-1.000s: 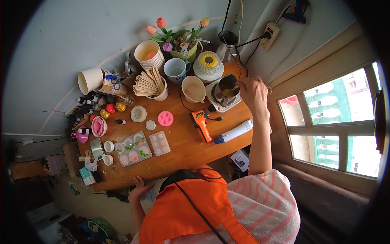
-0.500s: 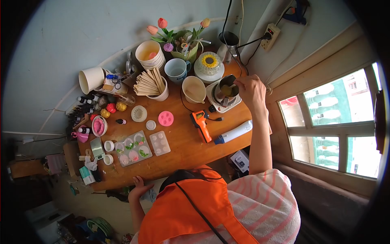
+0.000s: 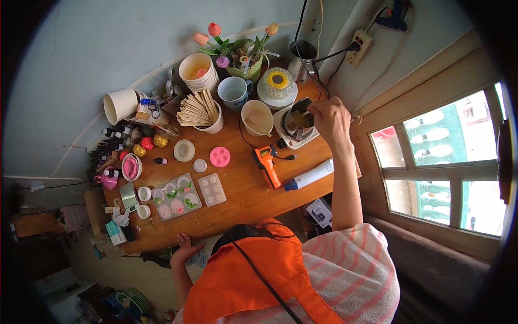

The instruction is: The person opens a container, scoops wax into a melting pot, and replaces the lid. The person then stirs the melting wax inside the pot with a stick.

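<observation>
My right hand (image 3: 332,120) pinches a thin wooden stick (image 3: 306,113), whose lower end dips into a metal pitcher (image 3: 303,103). Yellowish liquid shows inside that pitcher. Under it is a small white electric hot plate (image 3: 294,143) at the table's right end. My left hand (image 3: 186,249) rests by the front table edge, its thumb and fingers apart and nothing in it. Left of the hot plate is a white paper cup (image 3: 254,129). An orange infrared thermometer gun (image 3: 266,167) and a white-and-blue heat gun (image 3: 311,175) lie nearer to me.
On the wooden table (image 3: 237,200) lie a clear mould (image 3: 177,198) with green and pink decorations, a smaller mould (image 3: 212,190) and a pink round mould (image 3: 220,156). Behind stand a cup of wooden sticks (image 3: 199,110), a mug (image 3: 233,92) and another metal pitcher (image 3: 298,67). Cables hang at the back.
My right hand has shifted slightly left and up, with the stick still in the pitcher. My left hand stays where it was.
</observation>
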Demonstrator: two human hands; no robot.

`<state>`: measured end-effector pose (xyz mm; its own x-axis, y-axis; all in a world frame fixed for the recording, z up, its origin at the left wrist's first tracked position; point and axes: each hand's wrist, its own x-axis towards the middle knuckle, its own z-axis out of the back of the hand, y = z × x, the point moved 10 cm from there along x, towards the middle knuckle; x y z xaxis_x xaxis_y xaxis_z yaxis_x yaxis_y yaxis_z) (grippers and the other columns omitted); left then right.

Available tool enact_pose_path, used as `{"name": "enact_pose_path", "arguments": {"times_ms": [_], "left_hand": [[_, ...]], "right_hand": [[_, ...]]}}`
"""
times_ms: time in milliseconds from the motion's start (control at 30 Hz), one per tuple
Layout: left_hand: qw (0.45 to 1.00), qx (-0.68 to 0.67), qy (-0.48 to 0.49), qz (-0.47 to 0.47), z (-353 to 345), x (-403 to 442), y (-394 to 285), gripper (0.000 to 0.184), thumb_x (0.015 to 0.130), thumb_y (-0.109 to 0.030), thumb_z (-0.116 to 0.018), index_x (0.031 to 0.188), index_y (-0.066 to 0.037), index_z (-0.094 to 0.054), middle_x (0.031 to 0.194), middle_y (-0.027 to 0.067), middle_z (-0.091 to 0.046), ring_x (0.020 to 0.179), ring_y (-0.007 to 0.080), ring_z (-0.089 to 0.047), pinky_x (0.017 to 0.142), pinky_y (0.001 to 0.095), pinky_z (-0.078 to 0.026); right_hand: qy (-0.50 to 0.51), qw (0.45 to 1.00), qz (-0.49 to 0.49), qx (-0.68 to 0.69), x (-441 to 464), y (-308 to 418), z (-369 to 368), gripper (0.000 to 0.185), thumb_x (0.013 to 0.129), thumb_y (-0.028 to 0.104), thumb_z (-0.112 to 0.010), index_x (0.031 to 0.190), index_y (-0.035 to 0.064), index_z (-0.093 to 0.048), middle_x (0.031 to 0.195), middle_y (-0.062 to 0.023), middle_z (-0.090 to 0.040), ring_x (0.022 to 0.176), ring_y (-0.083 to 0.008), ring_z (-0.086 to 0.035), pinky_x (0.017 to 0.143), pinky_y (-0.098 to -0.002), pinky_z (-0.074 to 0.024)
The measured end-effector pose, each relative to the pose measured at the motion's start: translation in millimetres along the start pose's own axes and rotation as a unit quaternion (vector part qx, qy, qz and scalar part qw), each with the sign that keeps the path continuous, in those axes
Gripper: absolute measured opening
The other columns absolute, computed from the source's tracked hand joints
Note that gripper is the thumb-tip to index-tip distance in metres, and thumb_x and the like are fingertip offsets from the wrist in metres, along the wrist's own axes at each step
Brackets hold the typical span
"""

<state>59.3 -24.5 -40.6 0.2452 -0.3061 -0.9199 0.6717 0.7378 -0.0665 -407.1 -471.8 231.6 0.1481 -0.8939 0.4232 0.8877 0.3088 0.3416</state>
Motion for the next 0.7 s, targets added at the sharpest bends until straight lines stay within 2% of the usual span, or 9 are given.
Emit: {"name": "enact_pose_path", "arguments": {"times_ms": [300, 367, 467, 600, 667, 700], "left_hand": [[1.000, 0.010, 0.008, 0.010, 0, 0, 0, 0.130, 0.079, -0.073, -0.060, 0.151, 0.006, 0.014, 0.159, 0.0301, 0.016, 0.150, 0.0370, 0.009, 0.122, 0.0407, -0.010], [1.000, -0.020, 0.022, 0.006, -4, 5, 3, 0.134, 0.078, -0.073, -0.062, 0.150, 0.004, 0.019, 0.156, 0.0294, 0.025, 0.148, 0.0359, 0.020, 0.122, 0.0420, -0.008], [0.999, -0.020, 0.029, 0.007, -2, -2, -1, 0.134, 0.078, -0.074, -0.062, 0.150, 0.004, 0.019, 0.157, 0.0296, 0.025, 0.148, 0.0365, 0.021, 0.122, 0.0424, -0.007], [0.999, -0.027, 0.018, 0.001, -6, 9, 6, 0.134, 0.077, -0.074, -0.062, 0.150, 0.004, 0.018, 0.157, 0.0299, 0.024, 0.148, 0.0371, 0.020, 0.122, 0.0430, -0.007], [1.000, 0.004, 0.002, 0.010, -1, 4, 3, 0.132, 0.078, -0.073, -0.063, 0.151, 0.007, 0.015, 0.158, 0.0307, 0.017, 0.151, 0.0366, 0.007, 0.122, 0.0403, -0.013], [1.000, 0.003, 0.002, 0.010, -2, 4, 4, 0.132, 0.078, -0.073, -0.063, 0.151, 0.007, 0.015, 0.158, 0.0307, 0.017, 0.151, 0.0366, 0.007, 0.122, 0.0403, -0.013]], "right_hand": [[0.023, 1.000, 0.016, -0.014, 4, -1, -6, 0.007, 0.078, 0.013, -0.072, 0.082, 0.0131, -0.078, 0.079, -0.0051, -0.072, 0.085, -0.0245, -0.063, 0.074, -0.0384, -0.0533], [0.037, 0.998, 0.024, -0.043, 5, -1, -8, 0.007, 0.078, 0.013, -0.072, 0.082, 0.0127, -0.078, 0.077, -0.0060, -0.071, 0.083, -0.0251, -0.063, 0.074, -0.0386, -0.0532], [0.072, 0.997, 0.023, -0.033, 3, 6, -6, 0.007, 0.079, 0.013, -0.072, 0.082, 0.0122, -0.078, 0.075, -0.0069, -0.070, 0.083, -0.0255, -0.063, 0.073, -0.0387, -0.0531], [0.072, 0.997, 0.024, 0.009, 3, 11, -14, 0.008, 0.079, 0.014, -0.072, 0.083, 0.0121, -0.078, 0.073, -0.0081, -0.069, 0.084, -0.0254, -0.063, 0.072, -0.0390, -0.0531], [0.023, 0.999, 0.018, 0.020, 5, 7, -12, 0.007, 0.078, 0.014, -0.073, 0.083, 0.0117, -0.078, 0.072, -0.0074, -0.069, 0.082, -0.0250, -0.064, 0.072, -0.0387, -0.0530], [0.023, 0.999, 0.018, 0.020, 5, 4, -15, 0.007, 0.078, 0.014, -0.073, 0.083, 0.0117, -0.078, 0.072, -0.0074, -0.069, 0.082, -0.0250, -0.064, 0.072, -0.0387, -0.0530]]}}
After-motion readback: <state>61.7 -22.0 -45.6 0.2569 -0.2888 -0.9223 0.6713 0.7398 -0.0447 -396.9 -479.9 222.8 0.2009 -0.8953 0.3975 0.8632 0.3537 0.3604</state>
